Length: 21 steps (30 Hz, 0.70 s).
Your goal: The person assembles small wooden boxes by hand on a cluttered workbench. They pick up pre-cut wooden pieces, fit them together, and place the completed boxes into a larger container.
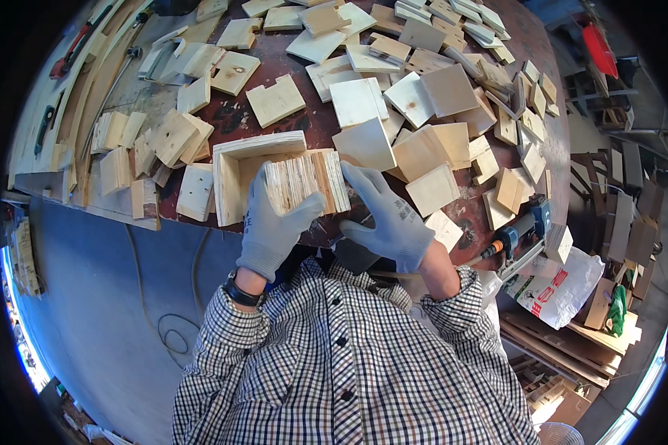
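Both my hands wear grey work gloves. Between them is a stack of small plywood blocks [304, 182], pressed together with their layered edges facing up. My left hand [274, 226] grips the stack from its left and near side, thumb along the near edge. At the other end, my right hand [393, 219] holds the last pieces, its fingertips on the far corner and its thumb low on the near side. Right behind the stack stands a wooden box frame [260, 143], its far and left walls showing. The stack and my left hand hide part of it.
Loose wooden pieces [274, 100] cover much of the dark red table [304, 122], many with notches. At the right edge lies a blue power tool [508, 241], near a white sack [564, 285]. Long wooden strips [89, 111] and hand tools lie left; a cable [174, 334] trails on the floor.
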Each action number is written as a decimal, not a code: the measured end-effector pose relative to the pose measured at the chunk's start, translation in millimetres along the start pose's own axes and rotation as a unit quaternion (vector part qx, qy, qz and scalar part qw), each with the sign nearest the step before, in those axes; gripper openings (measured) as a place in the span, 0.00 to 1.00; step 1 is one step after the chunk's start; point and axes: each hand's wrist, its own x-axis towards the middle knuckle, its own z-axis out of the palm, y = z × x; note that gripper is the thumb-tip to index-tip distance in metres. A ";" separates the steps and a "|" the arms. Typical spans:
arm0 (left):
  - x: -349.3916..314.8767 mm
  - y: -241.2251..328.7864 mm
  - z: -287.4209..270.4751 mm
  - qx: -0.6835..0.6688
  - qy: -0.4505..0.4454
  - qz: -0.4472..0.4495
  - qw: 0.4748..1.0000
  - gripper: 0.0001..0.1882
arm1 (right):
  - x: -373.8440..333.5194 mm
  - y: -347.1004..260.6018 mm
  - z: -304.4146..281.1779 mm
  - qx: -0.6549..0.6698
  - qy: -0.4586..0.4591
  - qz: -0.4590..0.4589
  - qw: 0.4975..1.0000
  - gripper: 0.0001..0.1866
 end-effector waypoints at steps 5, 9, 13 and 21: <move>2.7 1.0 0.3 -0.001 -0.010 -0.004 1.000 0.52 | 1.0 24.7 42.4 -0.053 0.086 0.024 0.995 0.45; 2.3 -6.3 1.8 0.029 0.007 0.016 0.999 0.52 | 2.7 34.4 49.2 -0.043 0.109 0.003 0.993 0.46; 3.4 2.0 -0.1 0.020 -0.011 -0.005 1.000 0.52 | 3.4 32.7 42.1 -0.035 0.106 -0.002 0.994 0.46; -0.4 -0.5 1.9 0.062 0.021 0.046 0.997 0.53 | 8.0 22.8 38.2 -0.032 0.101 0.041 0.994 0.49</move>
